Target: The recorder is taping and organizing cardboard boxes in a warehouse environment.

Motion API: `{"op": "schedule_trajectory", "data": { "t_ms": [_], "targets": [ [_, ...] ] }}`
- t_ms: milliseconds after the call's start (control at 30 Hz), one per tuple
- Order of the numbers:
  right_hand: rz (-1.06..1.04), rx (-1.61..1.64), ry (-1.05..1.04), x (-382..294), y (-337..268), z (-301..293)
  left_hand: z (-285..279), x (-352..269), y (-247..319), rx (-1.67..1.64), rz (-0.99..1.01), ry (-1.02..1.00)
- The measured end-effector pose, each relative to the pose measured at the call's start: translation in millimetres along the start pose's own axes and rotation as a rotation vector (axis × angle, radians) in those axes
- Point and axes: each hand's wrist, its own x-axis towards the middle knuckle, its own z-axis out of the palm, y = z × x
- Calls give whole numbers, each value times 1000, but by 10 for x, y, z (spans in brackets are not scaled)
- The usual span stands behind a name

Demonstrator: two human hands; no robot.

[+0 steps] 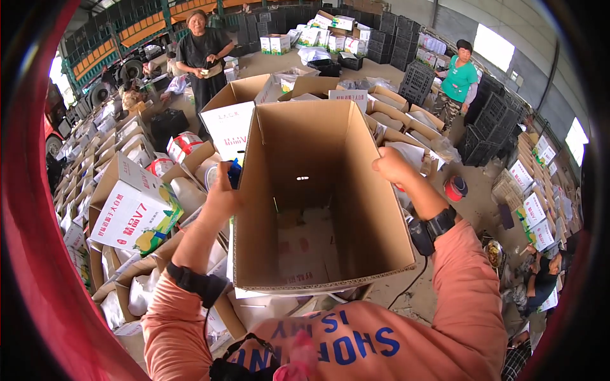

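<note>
An open cardboard carton (381,228) stands before my chest, its brown inside facing up at me. A handle slot shows as a bright spot in its far wall, and pale printed surfaces show at its bottom. My right hand (394,165) grips the top edge of the right wall. Against the outside of the left wall, my left hand (223,196) is closed around what looks like a blue tape dispenser (234,173) with a roll of tape. The fingers partly hide it. Directly behind stands another open white printed carton (228,126).
Rows of open cartons (138,209) crowd the left, several with white liners. Black plastic crates (491,114) are stacked at right. One person (202,52) stands ahead, another (460,78) at right, another (543,276) lower right. A red bucket-like container (455,188) sits on the floor.
</note>
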Motion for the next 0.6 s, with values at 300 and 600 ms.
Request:
{"op": "schedule_trajectory", "data": {
  "t_ms": [300,600],
  "targets": [
    [-261,-997,3,338,-756,-358,217,-28,391,133,-161,280],
    [-729,-1010,-46,1776,-1138,867,246,-86,385,-26,-299,272]
  ]
}}
